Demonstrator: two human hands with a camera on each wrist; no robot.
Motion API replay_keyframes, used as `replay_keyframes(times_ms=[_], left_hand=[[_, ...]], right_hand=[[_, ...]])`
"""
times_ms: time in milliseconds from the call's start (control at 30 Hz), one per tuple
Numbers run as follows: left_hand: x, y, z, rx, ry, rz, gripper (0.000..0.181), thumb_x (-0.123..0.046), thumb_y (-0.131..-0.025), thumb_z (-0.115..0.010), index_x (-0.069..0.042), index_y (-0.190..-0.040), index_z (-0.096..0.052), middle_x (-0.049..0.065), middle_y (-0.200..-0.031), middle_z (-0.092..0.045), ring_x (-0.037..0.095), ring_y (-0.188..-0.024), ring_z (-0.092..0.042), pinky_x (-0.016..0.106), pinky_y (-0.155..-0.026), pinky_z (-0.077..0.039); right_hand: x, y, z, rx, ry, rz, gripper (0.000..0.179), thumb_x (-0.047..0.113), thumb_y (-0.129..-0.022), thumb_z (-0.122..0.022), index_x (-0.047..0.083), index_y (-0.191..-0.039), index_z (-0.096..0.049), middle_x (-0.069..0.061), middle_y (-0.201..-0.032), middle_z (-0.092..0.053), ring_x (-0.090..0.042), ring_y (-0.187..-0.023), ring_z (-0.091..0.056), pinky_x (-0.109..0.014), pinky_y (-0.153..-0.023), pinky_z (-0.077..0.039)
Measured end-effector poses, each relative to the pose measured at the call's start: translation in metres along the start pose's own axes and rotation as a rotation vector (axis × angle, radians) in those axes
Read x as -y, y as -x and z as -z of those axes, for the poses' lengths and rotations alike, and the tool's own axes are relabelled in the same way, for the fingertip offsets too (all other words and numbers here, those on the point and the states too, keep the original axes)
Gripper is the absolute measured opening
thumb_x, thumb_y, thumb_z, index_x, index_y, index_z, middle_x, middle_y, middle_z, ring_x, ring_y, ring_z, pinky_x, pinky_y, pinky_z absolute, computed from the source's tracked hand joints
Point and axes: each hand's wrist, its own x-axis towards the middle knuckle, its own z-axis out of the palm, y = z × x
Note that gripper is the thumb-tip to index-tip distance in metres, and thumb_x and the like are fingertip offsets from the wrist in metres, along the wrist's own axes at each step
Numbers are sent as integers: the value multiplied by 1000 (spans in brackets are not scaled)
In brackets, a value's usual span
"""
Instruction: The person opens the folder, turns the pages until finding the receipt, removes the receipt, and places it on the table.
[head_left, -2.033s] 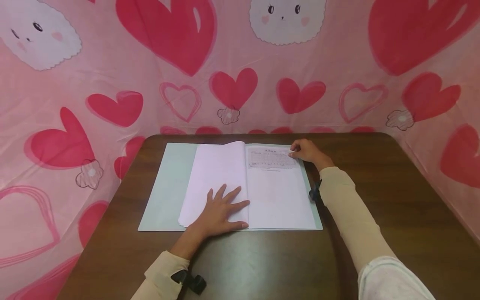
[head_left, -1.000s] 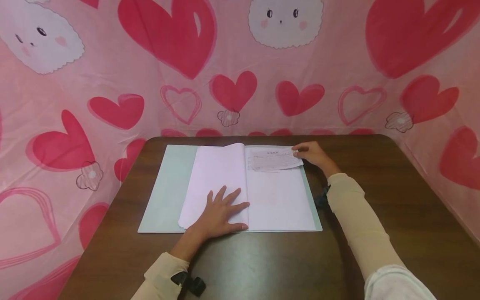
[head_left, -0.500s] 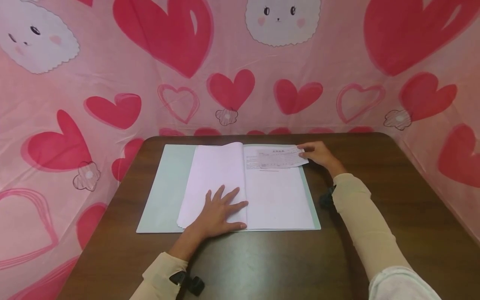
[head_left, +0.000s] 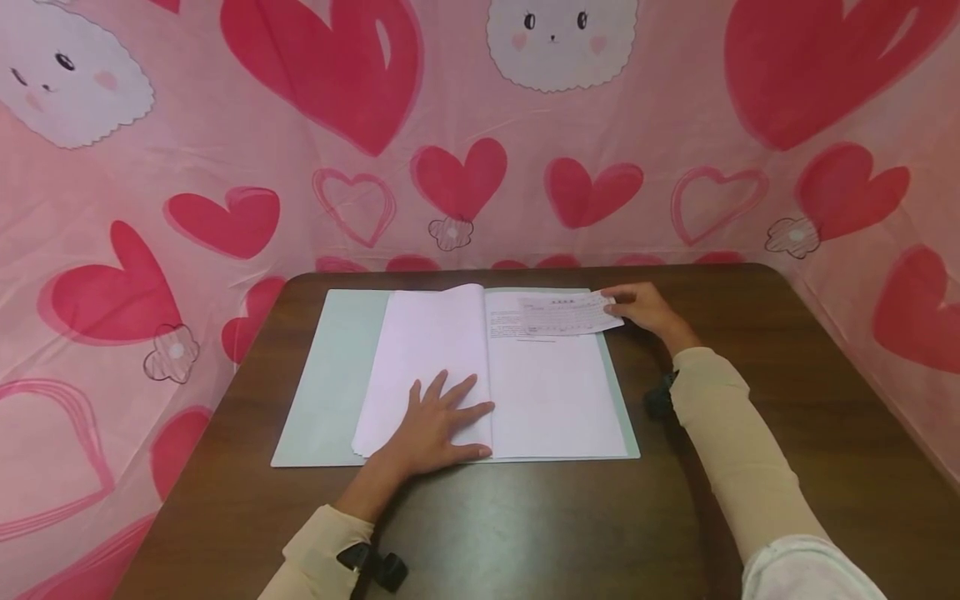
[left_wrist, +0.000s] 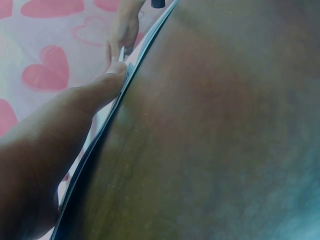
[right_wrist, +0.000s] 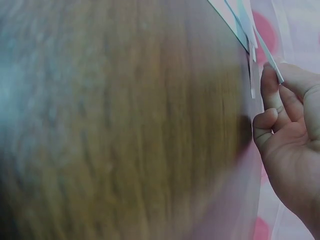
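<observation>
A pale green folder [head_left: 322, 375] lies spread on the table with white pages in it. My left hand [head_left: 431, 429], fingers spread, rests on the turned left-hand pages [head_left: 431, 342] close to the fold. At the upper right, my right hand [head_left: 647, 310] pinches the right edge of a small printed slip [head_left: 570, 315], which looks like a receipt or form. The slip overlaps the top of the right-hand page [head_left: 555, 392] and reaches past the folder's edge. In the right wrist view, thumb and fingers [right_wrist: 270, 82] hold the slip's edge [right_wrist: 269, 54], seen nearly side-on.
The dark wooden table [head_left: 540, 533] extends in front of the folder and to its right. A pink cloth [head_left: 517, 183] with hearts hangs behind the table and along both sides. Black wrist cameras [head_left: 660, 396] are strapped to both wrists.
My right hand has drawn the small slip to the right, from lying within the page to past the folder's edge, uncovering printed lines beneath. My left hand has stayed in place.
</observation>
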Motion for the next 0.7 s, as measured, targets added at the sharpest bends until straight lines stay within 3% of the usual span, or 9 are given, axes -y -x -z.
replay_keyframes(times_ms=[133, 233, 400, 467, 600, 700], left_hand=[[0, 0, 1, 2, -1, -1, 73, -75, -84, -56, -42, -149, -48, -2, -169, -31, 44, -157, -20, 79, -118, -12], [-1, 0, 1, 6, 0, 0, 73, -74, -84, -57, -42, -149, -48, -2, -169, -31, 44, -157, -20, 79, -118, -11], [0, 0, 0, -1, -8, -2, 73, -75, -84, -57, -43, -149, -48, -2, -169, -31, 44, -157, -21, 79, -118, -12], [0, 1, 0, -5, -9, -4, 73, -75, -84, -57, -43, -149, -48, -2, -169, -31, 44, -157, -21, 79, -118, -12], [1, 0, -1, -9, -6, -8, 73, -75, -84, -57, -42, -149, -48, -2, -169, -32, 44, -157, -21, 79, -118, -12], [1, 0, -1, -7, -2, -7, 73, -76, -84, -56, -43, -149, -48, -3, -169, -31, 43, -158, -20, 79, -118, -11]], right_hand=[[0, 3, 3, 12, 2, -28, 43, 11, -99, -64, -5, -139, -58, -31, -144, -56, -37, -114, -62, -20, -91, -52], [-1, 4, 5, 15, 10, -36, 44, 12, -99, -64, -5, -139, -57, -31, -146, -54, -42, -122, -58, -34, -101, -51], [-3, 6, 8, 11, 3, -31, 44, 12, -99, -64, -5, -139, -58, -31, -144, -56, -41, -121, -58, -12, -86, -48], [-4, 6, 9, 12, 2, -38, 44, 12, -99, -64, -5, -139, -58, -31, -144, -56, -41, -121, -59, -11, -84, -46], [-4, 9, 11, 15, 11, -57, 44, 12, -100, -63, -5, -140, -56, -32, -145, -54, -43, -123, -57, -34, -101, -52], [-5, 11, 13, 16, 3, -74, 45, 13, -101, -62, -5, -142, -55, -32, -147, -52, -45, -127, -54, -53, -112, -46]])
